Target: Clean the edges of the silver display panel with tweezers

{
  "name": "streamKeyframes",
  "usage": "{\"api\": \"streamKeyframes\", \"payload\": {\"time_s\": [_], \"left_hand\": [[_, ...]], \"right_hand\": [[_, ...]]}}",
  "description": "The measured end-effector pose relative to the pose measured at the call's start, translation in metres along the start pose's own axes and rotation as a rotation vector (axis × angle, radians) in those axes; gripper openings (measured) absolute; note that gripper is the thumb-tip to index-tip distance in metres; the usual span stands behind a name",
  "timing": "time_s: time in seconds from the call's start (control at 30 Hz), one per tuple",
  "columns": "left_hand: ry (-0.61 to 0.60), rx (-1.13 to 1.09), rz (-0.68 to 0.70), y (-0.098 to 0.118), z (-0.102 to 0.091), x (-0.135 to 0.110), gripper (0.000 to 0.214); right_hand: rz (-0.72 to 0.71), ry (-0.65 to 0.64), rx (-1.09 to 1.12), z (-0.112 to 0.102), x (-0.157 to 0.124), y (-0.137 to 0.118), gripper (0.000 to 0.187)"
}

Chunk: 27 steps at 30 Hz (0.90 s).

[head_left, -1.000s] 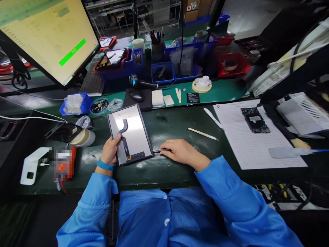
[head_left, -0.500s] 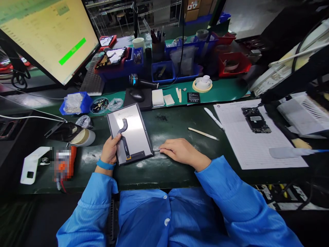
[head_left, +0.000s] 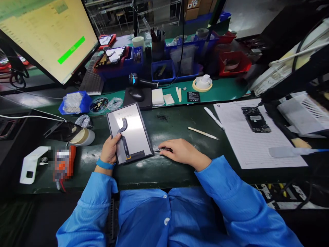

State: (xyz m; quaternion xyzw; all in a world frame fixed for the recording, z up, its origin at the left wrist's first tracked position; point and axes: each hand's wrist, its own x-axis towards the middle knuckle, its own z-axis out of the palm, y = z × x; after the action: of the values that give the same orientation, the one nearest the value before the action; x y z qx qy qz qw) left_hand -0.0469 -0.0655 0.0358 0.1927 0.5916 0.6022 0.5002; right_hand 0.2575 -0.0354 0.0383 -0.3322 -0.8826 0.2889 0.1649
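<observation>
The person wore a loose bright-blue smock with long sleeves (head_left: 226, 192) bunched in folds across the lower frame, and a blue elastic wristband (head_left: 105, 165) at lower left.

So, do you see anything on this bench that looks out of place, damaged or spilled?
Nothing looks broken or spilled. The left hand steadies the display panel, which lies askew on the table. The right hand holds tweezers at its lower right corner. One small dark smudge marks the mat behind.

Panel (head_left: 130, 132) left of tweezers (head_left: 160, 150), mouse (head_left: 136, 93) behind
</observation>
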Motion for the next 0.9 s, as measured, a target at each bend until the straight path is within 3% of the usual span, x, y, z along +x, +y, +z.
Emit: {"api": "streamKeyframes", "payload": {"time_s": [0.23, 0.43, 0.67, 0.9], "left_hand": [[0.005, 0.006, 0.007, -0.0011, -0.0015, 0.0017, 0.037], [0.003, -0.008, 0.009, -0.0019, -0.0028, 0.0014, 0.039], [-0.001, 0.019, 0.008, -0.0021, -0.0031, 0.0025, 0.039], [-0.001, 0.036, 0.014, -0.0026, -0.0043, 0.0035, 0.044]], "right_hand": [[-0.069, -0.013, -0.098, -0.0022, 0.0002, 0.0008, 0.023], [0.009, -0.022, 0.008, -0.001, -0.0001, -0.0014, 0.02], [-0.05, -0.016, -0.089, -0.0025, -0.0004, -0.0004, 0.024], [-0.013, -0.018, -0.022, -0.0002, -0.0001, -0.0007, 0.019]]}}
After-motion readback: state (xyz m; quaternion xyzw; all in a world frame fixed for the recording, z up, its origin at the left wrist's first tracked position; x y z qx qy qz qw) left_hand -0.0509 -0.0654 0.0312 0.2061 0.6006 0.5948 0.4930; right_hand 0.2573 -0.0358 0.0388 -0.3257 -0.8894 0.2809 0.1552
